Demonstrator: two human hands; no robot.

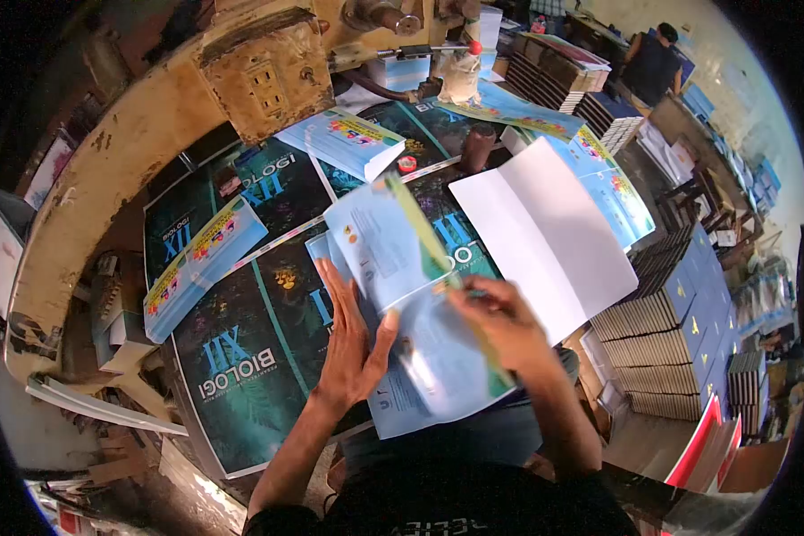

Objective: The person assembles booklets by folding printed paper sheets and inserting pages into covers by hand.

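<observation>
A light blue printed cover sheet (389, 246) with a green and yellow edge lies in front of me, slightly curled and partly blurred. More blue sheets show beneath its left side. My left hand (353, 344) is open, fingers stretched along the left edge of these sheets and thumb apart. At the right edge of the cover sheet, my right hand (500, 323) is closed, its fingertips pinching that edge. Motion smears the right hand a little. Just right of it lies a creased blank white sheet (549, 237).
Dark BIOLOGI prints (241, 366) cover the table. Folded blue covers (207, 259) lie left; a cover stack (344, 143) lies behind. A worn machine frame (89, 188) arches overhead, with a brown cylindrical piece (478, 147) below. Book stacks (661, 330) stand right. Another person (654, 64) is far back.
</observation>
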